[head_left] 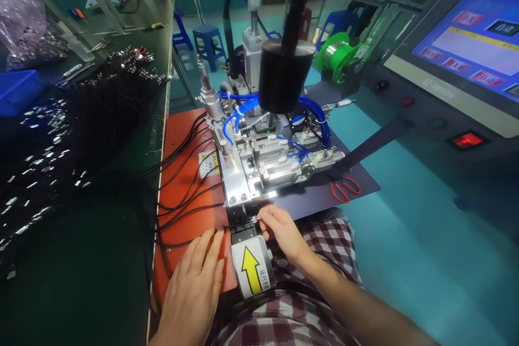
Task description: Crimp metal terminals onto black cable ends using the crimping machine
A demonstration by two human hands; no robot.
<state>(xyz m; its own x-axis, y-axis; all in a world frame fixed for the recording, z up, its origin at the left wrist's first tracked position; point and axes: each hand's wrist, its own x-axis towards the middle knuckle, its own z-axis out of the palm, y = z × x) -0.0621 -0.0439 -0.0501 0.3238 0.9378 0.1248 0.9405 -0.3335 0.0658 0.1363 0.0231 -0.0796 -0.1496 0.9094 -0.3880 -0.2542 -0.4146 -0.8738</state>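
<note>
A thin black cable (190, 241) runs across the orange plate (182, 146) to the black conveyor track (240, 221) of a metal machine (279, 146). My right hand (281, 230) pinches the cable's stripped end, where small coloured wires show, at the track's right side. Fingers stretched out flat, my left hand (198, 275) lies on the orange plate, its fingertips by the cable. Whether they press on it I cannot tell. Below the track sits a white cover with a yellow arrow (251, 270). Several more black cables lead into the machine from the left.
Many bundled cables (109, 102) with shiny ends lie on the dark table at left, near a blue bin (18, 92). Red-handled scissors (346, 190) rest on the machine's base. A green wire spool (338, 57), a black nozzle (286, 75) and a screen panel (466, 48) stand beyond.
</note>
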